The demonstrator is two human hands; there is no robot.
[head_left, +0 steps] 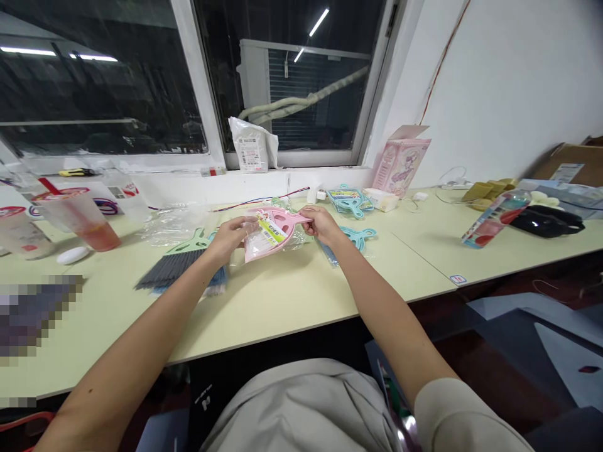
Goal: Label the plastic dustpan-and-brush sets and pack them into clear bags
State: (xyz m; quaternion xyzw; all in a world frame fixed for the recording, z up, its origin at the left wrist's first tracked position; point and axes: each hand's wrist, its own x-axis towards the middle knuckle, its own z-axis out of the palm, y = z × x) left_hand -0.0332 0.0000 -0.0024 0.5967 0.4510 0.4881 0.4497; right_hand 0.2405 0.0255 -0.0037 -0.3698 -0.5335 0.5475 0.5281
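Dark windowpanes (306, 69) rise beyond the pale yellow-green tabletop (292, 301) that I view remotely, and between the two hands I see a pink plastic dustpan (281, 221) with a yellow paper label (272, 231). I have the left hand (230, 237) partly closed, bent fingers holding the pan's near-left edge, and the right hand (321, 223) closed round its handle. Left of the left hand lies a dark-bristled, green-handled brush (175, 266); beyond the right hand sits a light-blue plastic dustpan (352, 204).

the dustpan (272, 235) is pink, the table (292, 292) yellowish.
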